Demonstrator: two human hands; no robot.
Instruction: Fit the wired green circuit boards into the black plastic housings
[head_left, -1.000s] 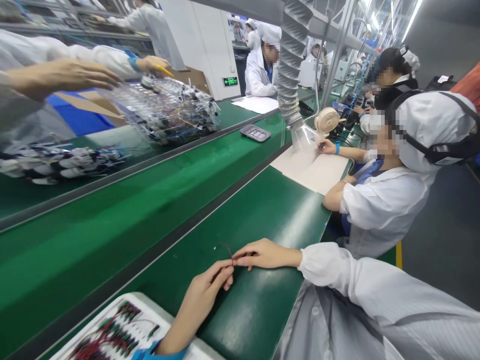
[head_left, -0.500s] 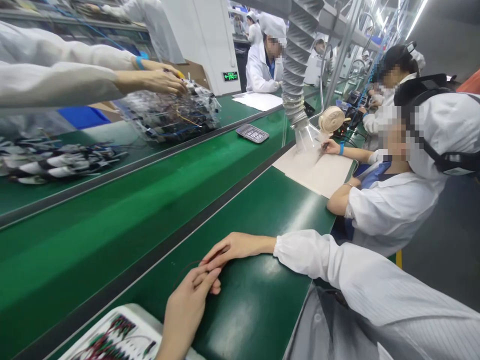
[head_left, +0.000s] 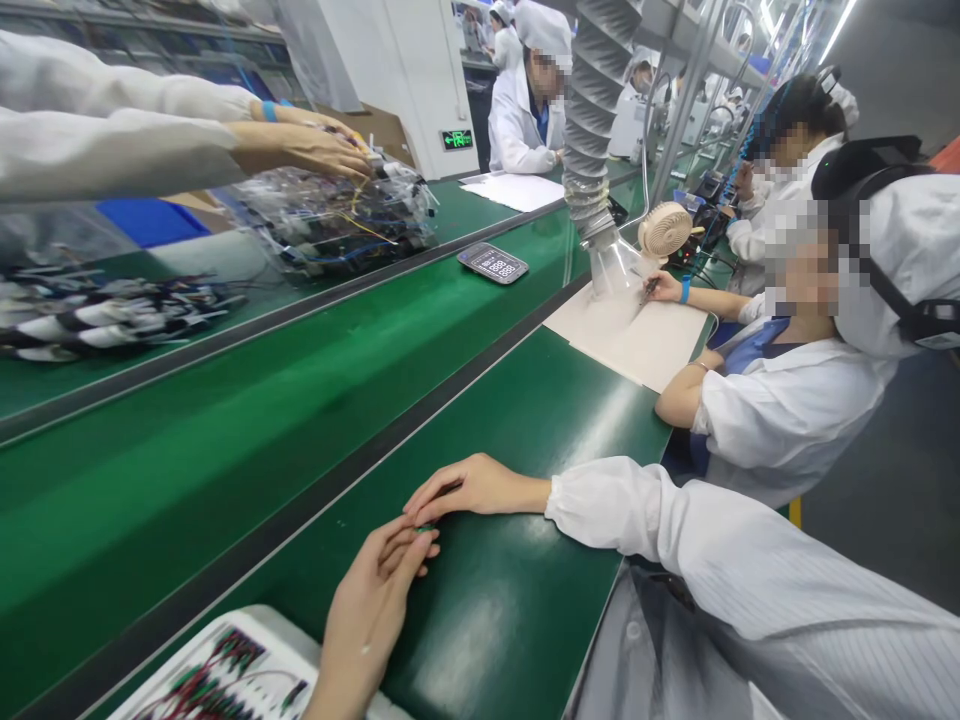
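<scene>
A green worktop [head_left: 570,420] runs diagonally from lower left to upper right, beside a green channel [head_left: 225,440]. At the right sits a co-worker [head_left: 787,420] in a white coat, and a ribbed duct [head_left: 600,120] hangs over pale sheets [head_left: 645,345]. A white tray [head_left: 285,622] stands at the near left, holding red wires and green pieces [head_left: 199,690]. The left hand [head_left: 371,590] and right hand [head_left: 472,487] meet above the worktop, near the tray. Left thumb and fingers are pinched on a small green part [head_left: 426,528]; the right fingertips are close together at it, though whether they grip it cannot be told. Its visible sliver lies lengthwise about left to right in the view; which end leads is hidden by the fingers.
</scene>
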